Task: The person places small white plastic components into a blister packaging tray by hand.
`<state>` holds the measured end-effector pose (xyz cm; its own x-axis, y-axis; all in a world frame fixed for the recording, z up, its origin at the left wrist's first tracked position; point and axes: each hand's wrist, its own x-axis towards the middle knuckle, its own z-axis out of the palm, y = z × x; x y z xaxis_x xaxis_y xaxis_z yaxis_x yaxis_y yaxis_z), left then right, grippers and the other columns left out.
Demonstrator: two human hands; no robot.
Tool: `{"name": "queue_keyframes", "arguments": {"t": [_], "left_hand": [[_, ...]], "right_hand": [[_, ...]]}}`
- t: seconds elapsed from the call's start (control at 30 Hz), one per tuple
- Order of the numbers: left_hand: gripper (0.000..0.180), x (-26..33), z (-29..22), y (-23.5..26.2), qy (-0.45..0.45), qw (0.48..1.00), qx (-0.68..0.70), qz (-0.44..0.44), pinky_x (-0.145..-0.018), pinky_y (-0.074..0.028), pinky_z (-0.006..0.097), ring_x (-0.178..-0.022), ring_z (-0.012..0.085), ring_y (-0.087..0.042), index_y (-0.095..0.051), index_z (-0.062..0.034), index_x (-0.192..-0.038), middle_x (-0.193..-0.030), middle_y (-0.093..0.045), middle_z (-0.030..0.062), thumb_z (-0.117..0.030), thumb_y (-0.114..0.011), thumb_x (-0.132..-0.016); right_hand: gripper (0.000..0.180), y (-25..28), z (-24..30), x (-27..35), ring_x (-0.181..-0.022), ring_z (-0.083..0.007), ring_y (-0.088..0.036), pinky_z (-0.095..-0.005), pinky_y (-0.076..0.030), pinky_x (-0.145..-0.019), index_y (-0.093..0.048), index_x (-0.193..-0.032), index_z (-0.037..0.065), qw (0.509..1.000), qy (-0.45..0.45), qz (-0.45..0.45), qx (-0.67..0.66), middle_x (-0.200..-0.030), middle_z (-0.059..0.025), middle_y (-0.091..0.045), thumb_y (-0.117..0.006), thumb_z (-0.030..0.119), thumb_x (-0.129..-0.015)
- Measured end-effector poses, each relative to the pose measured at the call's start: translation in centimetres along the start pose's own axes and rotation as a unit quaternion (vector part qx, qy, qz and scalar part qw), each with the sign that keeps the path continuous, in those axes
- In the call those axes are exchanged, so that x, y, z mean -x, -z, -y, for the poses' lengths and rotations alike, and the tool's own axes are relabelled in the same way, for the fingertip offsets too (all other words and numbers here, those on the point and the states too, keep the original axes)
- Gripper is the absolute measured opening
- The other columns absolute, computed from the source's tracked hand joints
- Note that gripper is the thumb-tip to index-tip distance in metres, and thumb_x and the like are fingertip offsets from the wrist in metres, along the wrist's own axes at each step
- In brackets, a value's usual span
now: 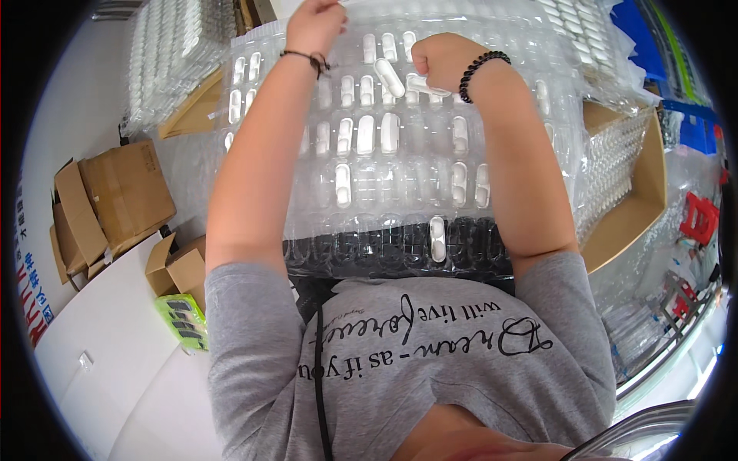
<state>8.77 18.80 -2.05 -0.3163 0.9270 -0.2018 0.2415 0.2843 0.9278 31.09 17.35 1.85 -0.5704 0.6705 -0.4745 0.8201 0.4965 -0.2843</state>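
A large clear plastic tray with rows of oblong slots lies in front of me. Several white oblong cases sit in its slots, and many other slots hold none. Toward the far side, my left hand is over the tray with its fingers curled; what they hold, if anything, is hidden. My right hand is closed above the far rows. A white case lies sideways against the underside of its fingers, which hide the grip. Beside it, another white case rests aslant across the slots.
Stacked trays of white pieces stand at the far left, with more trays at the far right. A cardboard box holding trays is on my right. Open cardboard boxes and a green packet are on my left.
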Motion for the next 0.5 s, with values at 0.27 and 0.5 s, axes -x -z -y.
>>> {"name": "queue_keyframes", "arguments": {"t": [0.27, 0.5], "left_hand": [[0.035, 13.2, -3.5, 2.6, 0.125, 0.952, 0.184, 0.21, -0.086, -0.054, 0.032, -0.098, 0.0195, -0.063, -0.053, -0.0009, -0.124, -0.114, -0.061, 0.0082, -0.017, -0.057, -0.093], [0.037, 13.7, -0.2, 4.0, 0.085, 0.877, 0.444, 0.162, -0.085, -0.056, 0.037, -0.102, 0.0209, -0.063, -0.05, -0.0016, -0.128, -0.112, -0.061, 0.0083, -0.012, -0.057, -0.094]], "right_hand": [[0.015, 1.3, 2.1, 0.9, -0.077, -0.0021, -0.055, -0.0198, -0.044, -0.065, -0.064, -0.101, 0.005, 0.839, 0.193, -0.026, -0.509, -0.085, 0.0055, -0.063, -0.057, 0.007, -0.087], [0.019, -1.6, 5.2, -1.4, -0.088, -0.0064, -0.056, -0.0219, -0.047, -0.075, -0.065, -0.107, 0.002, 0.8, 0.277, -0.131, -0.516, -0.103, 0.0009, -0.059, -0.057, 0.001, -0.09]]}}
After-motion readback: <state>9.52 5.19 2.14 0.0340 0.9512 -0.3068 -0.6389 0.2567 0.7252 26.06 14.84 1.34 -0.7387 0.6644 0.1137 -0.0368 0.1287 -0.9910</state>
